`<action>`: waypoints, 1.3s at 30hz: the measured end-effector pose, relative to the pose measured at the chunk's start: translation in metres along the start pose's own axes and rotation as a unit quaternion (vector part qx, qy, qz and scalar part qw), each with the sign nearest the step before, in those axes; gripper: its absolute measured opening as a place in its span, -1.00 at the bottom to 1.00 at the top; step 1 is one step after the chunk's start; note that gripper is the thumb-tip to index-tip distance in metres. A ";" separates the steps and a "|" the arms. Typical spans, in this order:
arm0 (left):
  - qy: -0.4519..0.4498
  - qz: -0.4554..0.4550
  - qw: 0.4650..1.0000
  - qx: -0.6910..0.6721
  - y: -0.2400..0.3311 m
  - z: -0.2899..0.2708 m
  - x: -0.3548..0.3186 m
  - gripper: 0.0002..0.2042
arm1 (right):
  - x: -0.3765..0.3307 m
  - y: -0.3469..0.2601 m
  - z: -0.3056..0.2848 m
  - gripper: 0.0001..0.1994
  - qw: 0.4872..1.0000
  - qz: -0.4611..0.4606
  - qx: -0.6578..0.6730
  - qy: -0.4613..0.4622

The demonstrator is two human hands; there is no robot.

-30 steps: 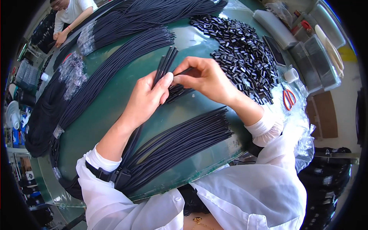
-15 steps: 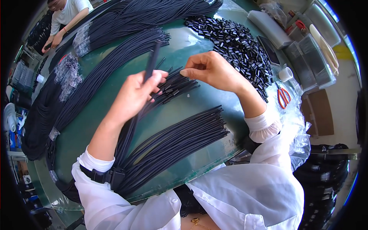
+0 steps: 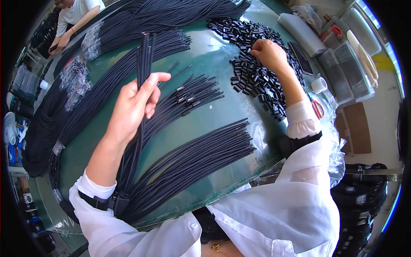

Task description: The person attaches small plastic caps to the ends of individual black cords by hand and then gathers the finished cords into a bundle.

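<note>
Several black cables (image 3: 145, 55) stand up out of my left hand (image 3: 136, 100). Its thumb and fingers are wrapped round them, and the index fingertip points right. Over the far side of a heap of small black tube-like pieces (image 3: 261, 81) is my right hand (image 3: 270, 55). Its thumb and fingertips are pinched together among the pieces, so whatever lies between them is hidden. To the right of my left hand lies a fan of cables (image 3: 171, 107), some with a small black sleeve (image 3: 188, 98) near the end. Closer to me a thicker bundle of black cables (image 3: 201, 150) rests on the table.
The green table (image 3: 239, 107) has a curved front edge. Long cable bundles (image 3: 107, 73) with plastic wrapping lie along its left and far sides. Red-handled scissors (image 3: 317, 109), a white roll (image 3: 319, 85) and clear bins (image 3: 349, 68) are at right. A co-worker (image 3: 79, 17) sits far left.
My right hand has moved right and away, from beside the cable ends to the heap of small pieces. My left hand has shifted left with its cables, uncovering the fan of sleeved ends.
</note>
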State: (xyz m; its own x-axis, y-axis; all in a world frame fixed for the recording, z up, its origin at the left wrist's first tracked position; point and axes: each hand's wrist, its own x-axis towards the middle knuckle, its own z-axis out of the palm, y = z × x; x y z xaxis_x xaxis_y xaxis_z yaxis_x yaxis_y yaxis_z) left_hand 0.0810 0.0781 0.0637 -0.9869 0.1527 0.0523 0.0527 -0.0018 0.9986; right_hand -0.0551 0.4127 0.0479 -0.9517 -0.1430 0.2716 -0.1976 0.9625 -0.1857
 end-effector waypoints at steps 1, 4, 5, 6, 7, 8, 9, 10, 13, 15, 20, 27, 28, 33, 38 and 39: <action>0.004 -0.034 0.997 -0.062 0.006 0.007 -0.002 -0.79 | 0.004 0.005 0.005 -0.86 1.000 0.002 -0.024 -0.013; 0.011 -0.065 0.992 -0.110 0.005 0.014 -0.003 -0.81 | 0.015 0.006 0.017 -0.86 0.997 -0.008 -0.063 -0.042; 0.003 -0.064 0.993 -0.099 0.001 0.015 -0.001 -0.82 | 0.014 0.006 0.016 -0.86 0.998 -0.016 -0.048 -0.036; -0.006 -0.063 0.994 -0.088 -0.002 0.015 -0.001 -0.82 | 0.012 0.006 0.014 -0.85 0.999 -0.023 -0.033 -0.030; 0.001 -0.065 0.994 -0.084 -0.004 0.016 0.000 -0.82 | 0.010 0.000 0.012 -0.85 0.999 -0.030 -0.018 -0.024; 0.001 -0.074 0.994 -0.076 -0.005 0.017 0.002 -0.82 | 0.006 -0.008 0.010 -0.85 0.999 -0.033 -0.013 -0.025; 0.006 -0.081 0.994 -0.066 -0.006 0.015 0.002 -0.82 | 0.000 -0.027 0.006 -0.86 0.982 -0.018 0.181 -0.056; 0.003 -0.090 0.994 -0.059 -0.007 0.015 0.002 -0.82 | -0.010 -0.043 0.000 -0.87 0.928 0.006 0.363 -0.085; -0.001 -0.090 0.996 -0.026 -0.008 0.014 0.001 -0.81 | -0.036 -0.084 -0.005 -0.89 0.775 -0.005 0.618 -0.130; -0.009 -0.087 0.996 -0.012 -0.009 0.017 0.000 -0.81 | -0.047 -0.101 -0.012 -0.88 0.756 0.007 0.642 -0.132; -0.017 -0.034 0.998 0.044 -0.015 0.023 0.001 -0.80 | -0.060 -0.114 -0.019 -0.86 0.702 0.022 0.693 -0.160; -0.039 -0.037 0.999 -0.001 -0.013 0.028 -0.002 -0.76 | -0.074 -0.136 -0.003 -0.87 0.696 -0.026 0.692 -0.189; -0.041 -0.040 0.998 0.001 -0.014 0.029 -0.003 -0.75 | -0.077 -0.140 0.000 -0.87 0.714 -0.060 0.672 -0.187; -0.063 -0.049 0.997 -0.005 -0.010 0.026 -0.002 -0.73 | -0.080 -0.139 -0.017 -0.85 0.784 -0.144 0.582 -0.162; -0.086 -0.041 0.995 0.034 -0.013 0.019 0.002 -0.70 | -0.080 -0.138 -0.028 -0.82 0.848 -0.148 0.484 -0.159; -0.084 -0.041 0.995 0.034 -0.016 0.013 0.002 -0.70 | -0.078 -0.136 -0.026 -0.82 0.851 -0.135 0.482 -0.157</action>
State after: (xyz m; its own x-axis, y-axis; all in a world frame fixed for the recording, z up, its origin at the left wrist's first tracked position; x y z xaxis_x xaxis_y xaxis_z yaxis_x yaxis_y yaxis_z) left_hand 0.0802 0.0915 0.0481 -0.9492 0.3123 -0.0375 -0.0117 0.0843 0.9964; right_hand 0.0520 0.2990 0.0762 -0.8269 -0.5291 0.1903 -0.3763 0.2693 -0.8865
